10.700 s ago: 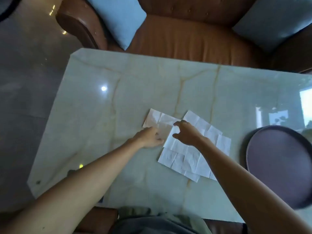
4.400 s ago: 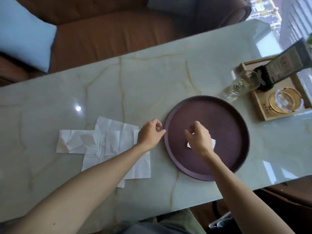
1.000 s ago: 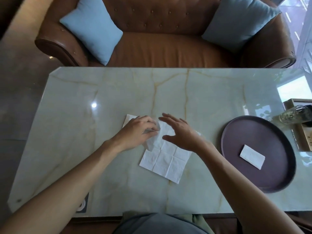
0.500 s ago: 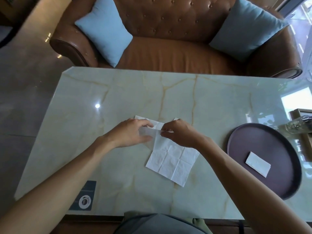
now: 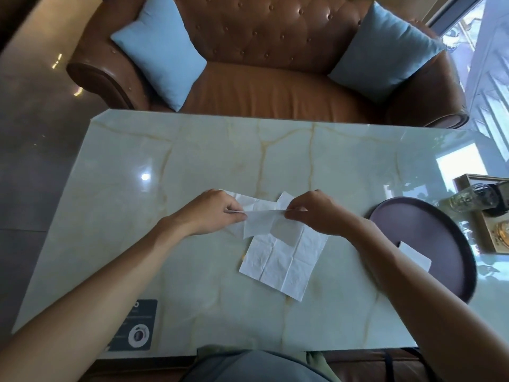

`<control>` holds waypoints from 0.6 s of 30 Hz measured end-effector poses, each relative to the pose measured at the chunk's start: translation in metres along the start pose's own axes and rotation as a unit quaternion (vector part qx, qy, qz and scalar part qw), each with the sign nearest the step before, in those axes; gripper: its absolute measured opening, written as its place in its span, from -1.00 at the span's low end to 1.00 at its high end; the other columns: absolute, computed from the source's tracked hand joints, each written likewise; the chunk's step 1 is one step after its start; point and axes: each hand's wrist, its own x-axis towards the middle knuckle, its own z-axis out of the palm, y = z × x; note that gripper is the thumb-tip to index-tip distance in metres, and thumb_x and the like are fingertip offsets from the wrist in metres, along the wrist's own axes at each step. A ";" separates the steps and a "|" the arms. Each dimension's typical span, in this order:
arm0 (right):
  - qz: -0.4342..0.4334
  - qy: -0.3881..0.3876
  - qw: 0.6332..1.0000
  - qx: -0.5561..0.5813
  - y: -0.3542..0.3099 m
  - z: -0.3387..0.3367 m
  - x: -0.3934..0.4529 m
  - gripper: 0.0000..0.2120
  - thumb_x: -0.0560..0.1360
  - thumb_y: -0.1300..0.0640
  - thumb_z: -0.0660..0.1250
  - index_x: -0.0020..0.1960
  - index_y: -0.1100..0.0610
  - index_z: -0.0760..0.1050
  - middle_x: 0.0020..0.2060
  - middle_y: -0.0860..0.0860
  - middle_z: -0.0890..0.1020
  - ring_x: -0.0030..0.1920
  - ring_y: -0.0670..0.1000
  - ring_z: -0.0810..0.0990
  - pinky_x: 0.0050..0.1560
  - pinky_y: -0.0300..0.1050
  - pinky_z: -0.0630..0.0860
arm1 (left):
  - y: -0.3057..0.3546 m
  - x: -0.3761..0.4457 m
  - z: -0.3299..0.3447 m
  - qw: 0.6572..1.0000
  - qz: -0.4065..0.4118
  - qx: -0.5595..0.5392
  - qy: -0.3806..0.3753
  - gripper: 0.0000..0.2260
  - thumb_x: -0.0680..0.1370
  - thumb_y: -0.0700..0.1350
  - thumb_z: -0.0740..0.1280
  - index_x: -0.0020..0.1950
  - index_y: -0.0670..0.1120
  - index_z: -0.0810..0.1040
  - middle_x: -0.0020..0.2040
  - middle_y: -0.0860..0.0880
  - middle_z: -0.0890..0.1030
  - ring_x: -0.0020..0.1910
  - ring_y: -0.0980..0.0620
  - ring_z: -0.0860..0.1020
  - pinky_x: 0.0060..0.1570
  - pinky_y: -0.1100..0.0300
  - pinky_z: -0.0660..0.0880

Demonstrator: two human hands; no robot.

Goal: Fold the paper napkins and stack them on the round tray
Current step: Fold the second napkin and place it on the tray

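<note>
My left hand (image 5: pixel 212 213) and my right hand (image 5: pixel 314 212) each pinch an upper corner of a thin white napkin (image 5: pixel 264 223), which hangs slightly lifted between them. Under it an unfolded, creased napkin (image 5: pixel 281 260) lies flat on the marble table, and another napkin (image 5: pixel 248 201) shows behind the hands. The dark round tray (image 5: pixel 429 224) sits at the right, partly hidden by my right forearm. One folded napkin (image 5: pixel 416 256) lies on it.
A wooden tray (image 5: pixel 493 244) with a glass bottle (image 5: pixel 468 198) stands at the table's far right edge. A dark sticker (image 5: pixel 135 325) marks the near left corner. A brown leather sofa (image 5: pixel 275 86) with two blue cushions stands behind the table (image 5: pixel 137 244).
My hands have moved apart along the top edge of the napkin, stretching it out and lifting it off the pile. The view has shifted slightly.
</note>
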 end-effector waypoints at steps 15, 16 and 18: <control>0.054 0.054 0.995 0.065 0.009 -0.018 -0.017 -0.91 0.56 0.05 0.42 -0.10 -0.05 0.68 -0.24 -0.20 0.67 -0.15 -0.01 0.69 -0.06 0.00 0.65 | -0.004 -0.003 0.002 0.995 -0.010 -0.068 -0.069 -0.59 0.58 0.01 0.42 -0.39 -0.01 0.34 -0.38 0.05 0.28 -0.39 0.07 0.25 -0.31 0.13 0.23; 0.054 0.054 0.995 0.071 0.009 -0.020 -0.018 -0.91 0.56 0.03 0.41 -0.11 -0.06 0.67 -0.23 -0.19 0.68 -0.15 0.01 0.70 -0.07 0.02 0.66 | -0.005 -0.001 0.008 0.993 -0.028 -0.086 -0.072 -0.76 0.55 0.04 0.45 -0.30 0.10 0.53 -0.35 0.11 0.43 -0.38 0.11 0.39 -0.25 0.16 0.37; 0.032 0.051 0.995 0.075 0.007 -0.022 -0.020 -0.89 0.56 0.00 0.40 -0.09 -0.02 0.66 -0.23 -0.16 0.68 -0.17 0.01 0.69 -0.04 0.02 0.66 | 0.005 0.004 0.015 0.987 -0.032 -0.139 -0.080 -0.72 0.50 0.11 0.50 0.20 0.23 0.60 -0.10 0.10 0.63 -0.16 0.15 0.59 0.00 0.22 0.51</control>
